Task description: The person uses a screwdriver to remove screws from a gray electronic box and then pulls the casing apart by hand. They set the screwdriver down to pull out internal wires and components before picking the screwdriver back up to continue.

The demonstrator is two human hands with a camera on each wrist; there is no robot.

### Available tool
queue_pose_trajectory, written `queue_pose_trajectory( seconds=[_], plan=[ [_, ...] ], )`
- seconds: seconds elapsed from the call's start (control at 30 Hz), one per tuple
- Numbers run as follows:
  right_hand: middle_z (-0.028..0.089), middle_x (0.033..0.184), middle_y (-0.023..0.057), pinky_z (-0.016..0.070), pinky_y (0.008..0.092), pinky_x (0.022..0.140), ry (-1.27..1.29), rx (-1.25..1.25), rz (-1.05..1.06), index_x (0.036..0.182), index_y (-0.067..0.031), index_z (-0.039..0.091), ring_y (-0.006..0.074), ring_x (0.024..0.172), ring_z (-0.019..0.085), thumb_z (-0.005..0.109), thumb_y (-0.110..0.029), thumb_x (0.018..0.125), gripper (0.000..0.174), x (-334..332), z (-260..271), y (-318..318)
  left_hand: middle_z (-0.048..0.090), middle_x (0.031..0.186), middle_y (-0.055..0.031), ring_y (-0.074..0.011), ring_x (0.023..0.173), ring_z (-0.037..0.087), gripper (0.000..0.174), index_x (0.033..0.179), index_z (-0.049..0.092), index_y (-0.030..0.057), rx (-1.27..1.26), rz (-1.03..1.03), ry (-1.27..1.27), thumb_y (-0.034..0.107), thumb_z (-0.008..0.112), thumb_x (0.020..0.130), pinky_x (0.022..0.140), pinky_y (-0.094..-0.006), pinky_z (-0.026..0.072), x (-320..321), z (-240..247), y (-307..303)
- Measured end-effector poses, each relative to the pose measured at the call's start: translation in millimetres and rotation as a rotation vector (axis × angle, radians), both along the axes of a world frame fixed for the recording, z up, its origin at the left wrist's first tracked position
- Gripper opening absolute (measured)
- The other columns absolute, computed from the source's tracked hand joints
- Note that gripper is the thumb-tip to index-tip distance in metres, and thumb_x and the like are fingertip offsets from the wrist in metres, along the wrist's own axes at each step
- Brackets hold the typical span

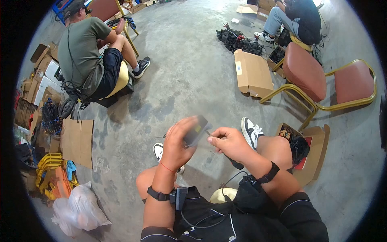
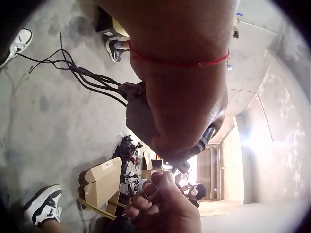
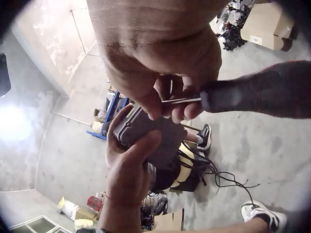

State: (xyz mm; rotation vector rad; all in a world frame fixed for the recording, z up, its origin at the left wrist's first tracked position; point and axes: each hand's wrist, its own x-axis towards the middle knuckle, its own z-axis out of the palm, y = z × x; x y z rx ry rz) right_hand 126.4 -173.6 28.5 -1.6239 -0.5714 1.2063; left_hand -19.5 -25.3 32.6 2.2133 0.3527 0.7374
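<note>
My left hand (image 1: pixel 177 139) grips a dark grey box-shaped device (image 3: pixel 167 131), with the thumb across its face. Several black cables (image 2: pixel 97 80) trail from one end of the device. In the right wrist view, a screwdriver (image 3: pixel 257 94) has a thick dark handle and a thin metal shaft. My right hand (image 1: pixel 230 142) pinches it by the shaft, and the handle sticks out past the little-finger side. Its fingertips are close beside the edge of the device. In the head view the device looks blurred, with a small yellow-green patch on it.
An open carton (image 1: pixel 312 155) with black items stands by my right leg. Flat cardboard (image 1: pixel 77 143), yellow and orange parts (image 1: pixel 54 173) and white plastic bags (image 1: pixel 82 207) lie at left. Two people sit farther off; brown chairs (image 1: pixel 304 72) stand at right.
</note>
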Motion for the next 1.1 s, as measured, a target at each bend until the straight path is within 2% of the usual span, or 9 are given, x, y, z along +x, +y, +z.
queue_pose_trajectory(
  seconds=[0.1,0.27,0.4,0.53,0.63,0.7,0.83,1.03,1.1],
  plan=[
    [0.064,0.081,0.0033,0.0488,0.0236,0.061,-0.159,0.007,-0.011,0.101,0.0000,0.069,0.0076,0.069,0.059,0.072,-0.018,0.094,0.020,1,-10,0,0.063,0.132,-0.0130,-0.0335,0.122,0.060,0.066,0.126,0.060,0.0095,0.058,-0.030,0.027,-0.012,0.069,0.064,0.103,-0.0405,0.0470,0,6,-1],
    [0.067,0.093,0.0055,0.0482,0.0289,0.076,-0.332,0.104,0.024,0.111,0.0014,0.067,0.0117,0.086,0.059,0.065,-0.028,0.099,0.032,-2,-7,3,0.064,0.129,-0.0085,-0.0313,0.123,0.059,0.061,0.124,0.062,0.0107,0.042,-0.008,0.024,-0.007,0.070,0.066,0.101,-0.0418,0.0437,1,0,1],
    [0.068,0.098,0.0055,0.0478,0.0320,0.083,-0.275,0.085,0.042,0.114,0.0014,0.067,0.0139,0.094,0.059,0.062,-0.031,0.101,0.036,-2,-1,4,0.064,0.130,-0.0096,-0.0321,0.122,0.059,0.062,0.124,0.062,0.0103,-0.016,0.012,0.031,-0.007,0.069,0.065,0.100,-0.0418,0.0446,0,-1,0],
    [0.069,0.094,0.0061,0.0482,0.0285,0.079,-0.184,0.141,-0.070,0.108,0.0034,0.069,0.0124,0.088,0.061,0.062,-0.029,0.100,0.034,-10,-2,4,0.064,0.130,-0.0103,-0.0331,0.121,0.059,0.063,0.125,0.061,0.0101,-0.097,0.040,-0.006,-0.007,0.068,0.065,0.099,-0.0421,0.0448,0,-4,-2],
    [0.070,0.088,0.0050,0.0468,0.0257,0.074,-0.074,0.152,-0.173,0.103,0.0046,0.070,0.0107,0.082,0.060,0.062,-0.026,0.098,0.032,-13,-4,10,0.063,0.130,-0.0096,-0.0326,0.122,0.058,0.063,0.126,0.061,0.0105,-0.007,0.048,0.024,-0.007,0.068,0.066,0.100,-0.0419,0.0440,2,-2,-5],
    [0.069,0.086,0.0035,0.0449,0.0236,0.071,-0.016,0.139,-0.217,0.101,0.0046,0.070,0.0081,0.079,0.058,0.063,-0.024,0.097,0.030,-12,-5,13,0.062,0.132,-0.0122,-0.0346,0.122,0.059,0.067,0.126,0.059,0.0092,0.198,0.070,0.066,-0.008,0.070,0.062,0.100,-0.0430,0.0463,5,-4,-8],
    [0.068,0.083,0.0020,0.0395,0.0233,0.064,0.155,0.016,-0.275,0.089,-0.0004,0.071,0.0074,0.073,0.054,0.064,-0.018,0.093,0.019,-5,-6,15,0.062,0.133,-0.0087,-0.0326,0.125,0.057,0.068,0.127,0.059,0.0115,0.363,0.092,0.089,-0.006,0.073,0.062,0.101,-0.0446,0.0426,9,-12,-15],
    [0.063,0.076,-0.0002,0.0346,0.0251,0.058,0.245,0.011,-0.329,0.081,-0.0055,0.068,0.0072,0.065,0.048,0.065,-0.016,0.086,0.012,1,-17,18,0.060,0.135,-0.0062,-0.0298,0.127,0.055,0.070,0.128,0.059,0.0126,0.401,0.110,0.150,-0.006,0.073,0.062,0.103,-0.0452,0.0393,11,-12,-20],
    [0.061,0.074,-0.0003,0.0330,0.0257,0.054,0.276,0.005,-0.323,0.080,-0.0065,0.068,0.0071,0.061,0.046,0.065,-0.017,0.085,0.011,1,-18,21,0.060,0.133,-0.0049,-0.0268,0.125,0.054,0.052,0.127,0.061,0.0115,0.437,0.119,0.152,0.002,0.067,0.076,0.101,-0.0438,0.0374,12,-14,-21]
  ],
)
